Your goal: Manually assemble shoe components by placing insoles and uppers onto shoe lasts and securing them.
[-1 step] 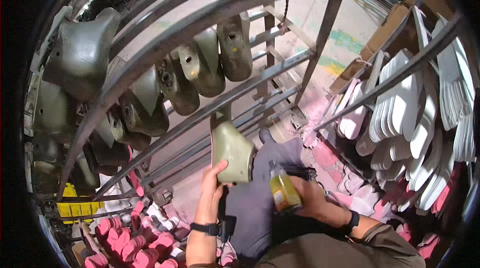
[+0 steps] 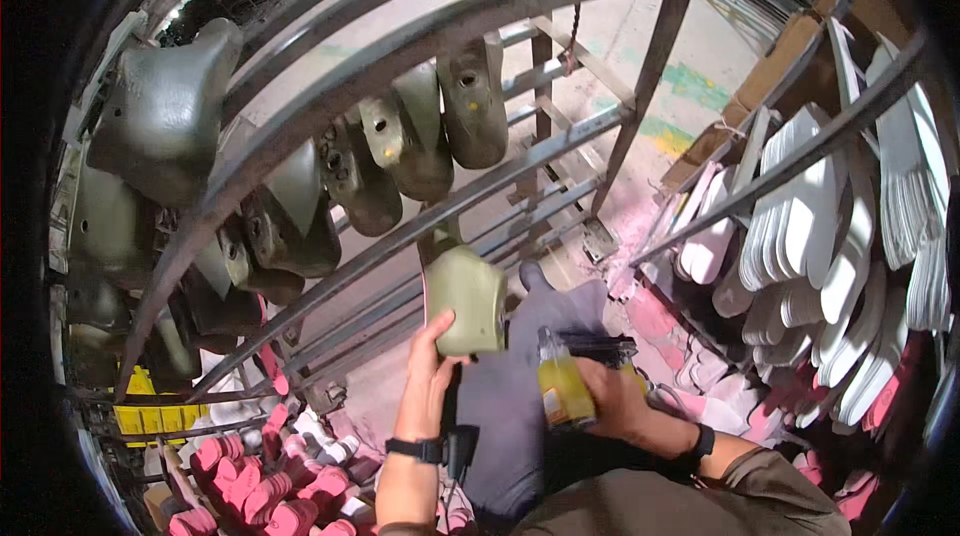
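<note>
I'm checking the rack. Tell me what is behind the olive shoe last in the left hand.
Behind the olive shoe last, held up by the left hand, run the grey metal rack bars, with more lasts hanging above. The bar sections directly behind it are covered, as is its far side.

I see a metal rack (image 2: pixel 420 56) of grey bars crossing the view, with olive shoe forms (image 2: pixel 400 141) hanging along it. White soles (image 2: pixel 830 236) fill a rack at right. The concrete floor (image 2: pixel 620 46) is stained pink lower down.

No visible change: left hand (image 2: pixel 432 364) holds olive shoe last (image 2: pixel 466 299) as before.
</note>
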`<state>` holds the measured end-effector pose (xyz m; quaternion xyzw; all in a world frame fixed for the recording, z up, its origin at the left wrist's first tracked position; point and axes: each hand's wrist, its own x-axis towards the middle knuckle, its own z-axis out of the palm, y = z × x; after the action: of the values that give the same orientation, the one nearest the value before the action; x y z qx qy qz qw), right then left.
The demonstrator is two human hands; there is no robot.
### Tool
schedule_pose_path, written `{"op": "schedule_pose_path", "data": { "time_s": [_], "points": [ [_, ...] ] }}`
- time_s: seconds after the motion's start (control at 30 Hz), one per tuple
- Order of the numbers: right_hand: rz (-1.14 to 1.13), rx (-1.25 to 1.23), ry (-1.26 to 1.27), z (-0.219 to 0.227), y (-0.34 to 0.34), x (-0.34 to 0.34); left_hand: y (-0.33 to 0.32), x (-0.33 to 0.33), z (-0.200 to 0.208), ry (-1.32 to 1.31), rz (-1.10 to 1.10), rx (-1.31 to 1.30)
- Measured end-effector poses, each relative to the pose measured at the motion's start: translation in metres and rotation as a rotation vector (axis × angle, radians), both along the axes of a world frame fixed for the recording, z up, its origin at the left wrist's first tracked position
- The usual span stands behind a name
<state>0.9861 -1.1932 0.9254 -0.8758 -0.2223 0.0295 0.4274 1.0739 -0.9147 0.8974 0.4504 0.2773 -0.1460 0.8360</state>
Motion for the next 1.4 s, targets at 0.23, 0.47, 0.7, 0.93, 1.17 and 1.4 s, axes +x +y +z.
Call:
{"op": "schedule_pose_path", "data": {
  "time_s": [0.23, 0.47, 0.7, 0.93, 1.17, 1.4],
  "points": [
    [-0.039, -0.115, -0.065, -0.006, 0.005, 0.009, -0.045, 0.108, -0.031, -0.294, -0.008, -0.621],
    [-0.034, -0.107, -0.002, -0.025, -0.003, 0.014, -0.086, 0.101, -0.022, -0.05, 0.391, -0.774],
    [-0.033, -0.082, 0.037, -0.008, -0.002, 0.017, -0.118, 0.058, 0.093, -0.916, -0.065, 0.926],
    [-0.072, -0.077, -0.024, -0.024, -0.006, 0.004, -0.152, 0.159, 0.143, -0.807, 0.307, 1.24],
    [-0.069, 0.064, -0.056, -0.023, -0.009, 0.0, -0.157, 0.149, 0.162, -0.767, 0.243, 1.395],
    [-0.33, 0.344, 0.388, -0.021, -0.045, -0.002, -0.095, -0.017, 0.133, -0.709, 0.217, 0.11]
  ]
}}
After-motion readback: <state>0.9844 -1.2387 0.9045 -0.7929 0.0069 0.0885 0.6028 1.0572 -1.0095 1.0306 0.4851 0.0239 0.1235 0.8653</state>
